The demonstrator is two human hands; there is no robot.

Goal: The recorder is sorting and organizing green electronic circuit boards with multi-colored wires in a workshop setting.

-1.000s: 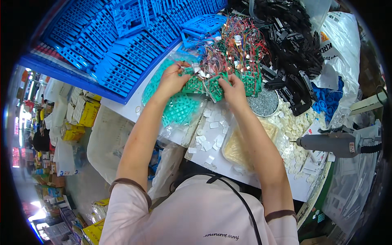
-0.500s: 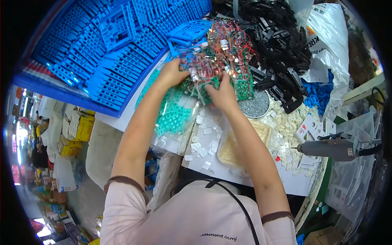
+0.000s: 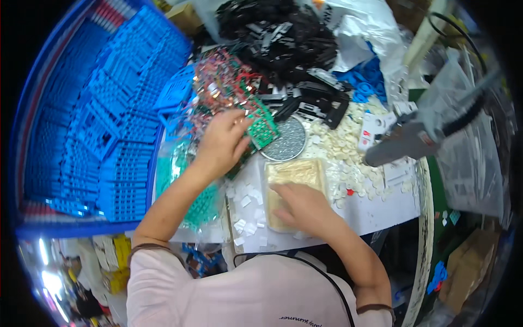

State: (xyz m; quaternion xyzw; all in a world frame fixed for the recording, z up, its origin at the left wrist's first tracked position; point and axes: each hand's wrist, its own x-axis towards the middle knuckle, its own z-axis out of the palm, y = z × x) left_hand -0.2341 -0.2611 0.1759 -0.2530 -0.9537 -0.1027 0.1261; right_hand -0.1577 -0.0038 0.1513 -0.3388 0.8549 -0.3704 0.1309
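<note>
My left hand [image 3: 220, 143] rests against the near side of a heap of green circuit boards [image 3: 262, 131] with tangled red and white wires [image 3: 215, 82]. Its thumb and fingers are apart, and I see nothing gripped between them. Over a tan block wrapped in clear plastic [image 3: 297, 170] is my right hand [image 3: 305, 207], fingers stretched out and thumb apart, holding nothing. Whether it touches the wrap I cannot tell. Beside the boards stands a round tin of small grey metal pieces [image 3: 286, 140]. Small white squares [image 3: 249, 210] lie scattered left of the tan block.
Blue plastic frames fill a large blue crate [image 3: 150, 218] on the left. Green parts sit in a clear bag [image 3: 196, 210]. Black plastic parts [image 3: 289, 49] are heaped at the back. Cream discs [image 3: 338, 144] spread on the right, near a hanging grey electric screwdriver [image 3: 400, 144].
Both hands were at the wired boards. My right hand has left them and come nearer, over the tan block; my left remains beside them. The whole view has swung to the right.
</note>
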